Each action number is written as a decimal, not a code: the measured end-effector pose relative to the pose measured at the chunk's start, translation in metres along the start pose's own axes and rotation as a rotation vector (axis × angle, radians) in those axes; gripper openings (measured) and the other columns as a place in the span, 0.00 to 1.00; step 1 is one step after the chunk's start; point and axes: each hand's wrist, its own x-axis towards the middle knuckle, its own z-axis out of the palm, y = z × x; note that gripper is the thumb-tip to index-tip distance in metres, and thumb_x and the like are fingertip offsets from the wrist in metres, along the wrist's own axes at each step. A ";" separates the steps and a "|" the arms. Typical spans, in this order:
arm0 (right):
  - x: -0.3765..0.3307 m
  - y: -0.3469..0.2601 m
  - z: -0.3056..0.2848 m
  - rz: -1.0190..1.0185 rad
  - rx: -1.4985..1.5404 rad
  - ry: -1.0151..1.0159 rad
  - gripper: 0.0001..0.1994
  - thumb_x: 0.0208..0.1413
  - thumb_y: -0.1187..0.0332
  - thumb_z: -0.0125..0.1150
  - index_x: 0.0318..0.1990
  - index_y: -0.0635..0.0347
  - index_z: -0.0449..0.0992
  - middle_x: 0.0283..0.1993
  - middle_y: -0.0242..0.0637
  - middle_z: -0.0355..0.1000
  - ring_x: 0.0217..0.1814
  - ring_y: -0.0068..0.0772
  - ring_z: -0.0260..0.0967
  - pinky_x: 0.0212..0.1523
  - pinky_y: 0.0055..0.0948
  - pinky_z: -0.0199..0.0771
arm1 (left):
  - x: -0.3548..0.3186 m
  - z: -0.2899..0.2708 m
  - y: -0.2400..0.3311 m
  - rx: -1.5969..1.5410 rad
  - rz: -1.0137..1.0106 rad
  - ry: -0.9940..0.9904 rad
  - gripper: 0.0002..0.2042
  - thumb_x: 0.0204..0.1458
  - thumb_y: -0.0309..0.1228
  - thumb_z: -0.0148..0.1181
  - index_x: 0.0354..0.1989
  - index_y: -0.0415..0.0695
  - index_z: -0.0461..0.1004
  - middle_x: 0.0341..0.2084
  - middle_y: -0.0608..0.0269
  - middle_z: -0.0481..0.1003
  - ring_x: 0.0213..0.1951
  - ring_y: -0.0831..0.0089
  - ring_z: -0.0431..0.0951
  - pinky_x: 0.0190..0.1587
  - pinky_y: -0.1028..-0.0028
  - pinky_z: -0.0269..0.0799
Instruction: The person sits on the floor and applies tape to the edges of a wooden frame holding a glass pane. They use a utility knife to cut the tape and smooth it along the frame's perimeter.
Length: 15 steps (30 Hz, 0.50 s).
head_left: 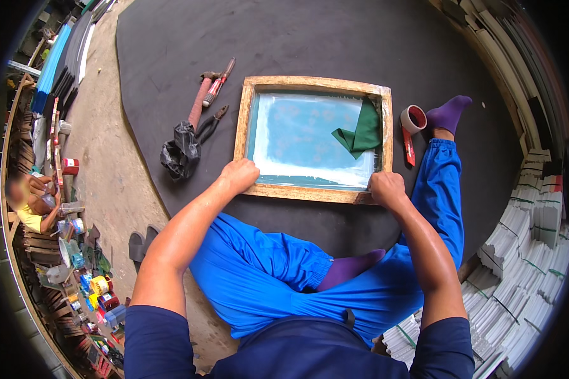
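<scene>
A wooden screen-printing frame (pixel 315 192) with teal and white mesh lies on the dark mat before me. My left hand (pixel 239 175) is closed around its near left corner. At the near right corner, my right hand (pixel 387 189) grips the wood in the same way, fingers curled. Inside the frame, a folded dark green cloth (pixel 365 129) rests on the mesh toward the right side. Both hands' fingertips are partly hidden by the knuckles and the frame.
Left of the frame lie a hammer (pixel 198 107), a screwdriver (pixel 220 82), pliers (pixel 211 123) and a crumpled black plastic bag (pixel 181 151). A tape roll (pixel 413 119) and red cutter (pixel 409 147) lie right, beside my foot. Bundled white stacks (pixel 525 252) stand right; another person (pixel 35 202) sits far left.
</scene>
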 end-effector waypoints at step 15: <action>0.005 -0.008 -0.009 0.017 -0.069 -0.041 0.07 0.50 0.69 0.63 0.28 0.57 0.86 0.29 0.49 0.81 0.33 0.50 0.83 0.34 0.46 0.82 | 0.002 0.006 -0.001 -0.002 -0.012 0.026 0.08 0.49 0.22 0.59 0.33 0.36 0.84 0.34 0.47 0.83 0.40 0.52 0.86 0.44 0.58 0.84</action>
